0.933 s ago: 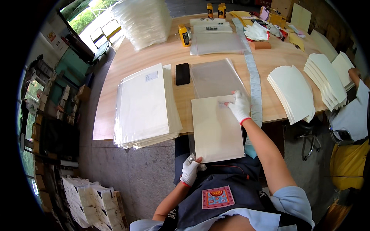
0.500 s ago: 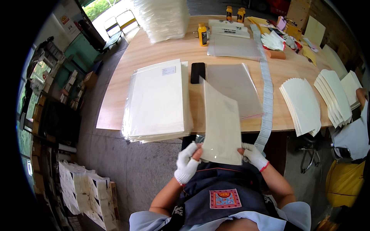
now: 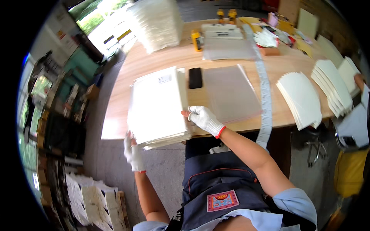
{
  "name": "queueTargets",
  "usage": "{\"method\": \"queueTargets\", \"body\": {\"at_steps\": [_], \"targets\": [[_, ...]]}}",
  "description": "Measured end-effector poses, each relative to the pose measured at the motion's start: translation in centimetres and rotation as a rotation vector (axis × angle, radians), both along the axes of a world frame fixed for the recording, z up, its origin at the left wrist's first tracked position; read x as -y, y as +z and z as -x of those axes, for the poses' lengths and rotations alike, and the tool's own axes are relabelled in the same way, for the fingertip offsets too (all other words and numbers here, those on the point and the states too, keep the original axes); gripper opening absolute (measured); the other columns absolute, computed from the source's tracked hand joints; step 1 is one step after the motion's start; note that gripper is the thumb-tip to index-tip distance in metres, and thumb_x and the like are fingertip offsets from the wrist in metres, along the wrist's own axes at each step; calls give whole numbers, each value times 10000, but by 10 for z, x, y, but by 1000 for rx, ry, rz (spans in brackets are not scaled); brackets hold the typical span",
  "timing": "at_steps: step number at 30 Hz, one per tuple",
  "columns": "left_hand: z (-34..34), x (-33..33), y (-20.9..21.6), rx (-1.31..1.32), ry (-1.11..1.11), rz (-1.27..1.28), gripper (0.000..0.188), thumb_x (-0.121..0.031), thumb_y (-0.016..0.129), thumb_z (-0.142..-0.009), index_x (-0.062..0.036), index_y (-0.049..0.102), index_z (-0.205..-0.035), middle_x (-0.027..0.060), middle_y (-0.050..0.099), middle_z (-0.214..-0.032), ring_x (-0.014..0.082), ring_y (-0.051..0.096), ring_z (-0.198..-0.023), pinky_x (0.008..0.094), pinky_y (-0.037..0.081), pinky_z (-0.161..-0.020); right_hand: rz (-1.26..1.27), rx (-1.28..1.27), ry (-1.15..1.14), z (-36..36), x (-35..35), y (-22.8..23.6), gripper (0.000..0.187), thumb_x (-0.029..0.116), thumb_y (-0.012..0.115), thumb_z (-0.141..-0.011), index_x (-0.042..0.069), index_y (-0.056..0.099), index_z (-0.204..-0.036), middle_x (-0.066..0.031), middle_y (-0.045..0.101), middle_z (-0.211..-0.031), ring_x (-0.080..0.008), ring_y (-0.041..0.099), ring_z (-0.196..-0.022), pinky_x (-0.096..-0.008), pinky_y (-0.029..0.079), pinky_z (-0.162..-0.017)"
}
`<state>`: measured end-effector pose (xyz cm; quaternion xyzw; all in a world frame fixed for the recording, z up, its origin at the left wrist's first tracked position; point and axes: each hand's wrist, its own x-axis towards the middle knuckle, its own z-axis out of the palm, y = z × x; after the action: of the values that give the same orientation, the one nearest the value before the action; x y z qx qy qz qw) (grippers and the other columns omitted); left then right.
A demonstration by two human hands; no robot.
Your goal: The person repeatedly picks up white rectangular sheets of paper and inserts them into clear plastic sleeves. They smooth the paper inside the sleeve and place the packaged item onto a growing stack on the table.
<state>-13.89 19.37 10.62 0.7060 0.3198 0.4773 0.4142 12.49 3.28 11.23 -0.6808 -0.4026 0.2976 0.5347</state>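
A thick stack of cream paper sheets in clear plastic sleeves [image 3: 156, 111] lies on the left of the table, a small white label near its top edge. My left hand [image 3: 133, 154], in a white fingerless-tip glove, pinches the near left corner of the top sleeved sheet. On the opposite side, my right hand [image 3: 206, 119], gloved alike with a red cuff, is closed at the sheet's right edge, its bare thumb at the edge. The fingers underneath are partly hidden. Clear plastic sleeves [image 3: 231, 92] lie just right of the stack, beyond my right hand.
A black phone [image 3: 195, 78] lies beside the stack. A long label strip [image 3: 265, 92] runs down the table. Fanned cream sheets [image 3: 300, 98] lie farther right, near another person's hand [image 3: 360, 82]. A tall plastic pile [image 3: 156, 25] and an orange bottle [image 3: 196, 41] stand behind.
The sleeved sheet held upright before me has moved left onto the stack. Both hands have moved left with it, and the view has shifted slightly.
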Motion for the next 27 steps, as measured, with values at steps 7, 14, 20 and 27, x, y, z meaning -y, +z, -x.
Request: {"method": "queueTargets", "body": {"at_steps": [7,14,20,27], "targets": [[20,13,-66,323,298,180,465,-239,358,-924,22,337,-1308,183,388,-1281,280,394,-1185,374,328,-1009,-338,-282,-429,-50,159,-24,214,255,489,-905,57,560,-867,8,553,-703,-56,475,-556,-193,391,-502],[18,79,-188,47,151,457,352,-22,369,-856,42,467,-1188,202,464,-1245,267,432,-1173,355,308,-1021,-410,-212,-1569,-158,388,-49,109,208,521,-827,104,518,-860,3,494,-642,-68,415,-476,-213,336,-397],[-39,129,-145,-215,-175,173,277,-24,432,-848,39,525,-1102,154,561,-1108,243,509,-1082,337,364,-957,-341,-466,-1530,-209,471,-74,297,323,592,-821,82,453,-716,21,380,-498,-70,325,-356,-225,230,-317],[-75,150,-120,-317,-401,-123,218,7,507,-799,-5,583,-1002,166,588,-1083,287,554,-1025,348,404,-910,-53,-407,-1509,-213,473,-68,307,334,632,-794,92,496,-665,32,412,-495,-71,322,-349,-234,209,-322]]}}
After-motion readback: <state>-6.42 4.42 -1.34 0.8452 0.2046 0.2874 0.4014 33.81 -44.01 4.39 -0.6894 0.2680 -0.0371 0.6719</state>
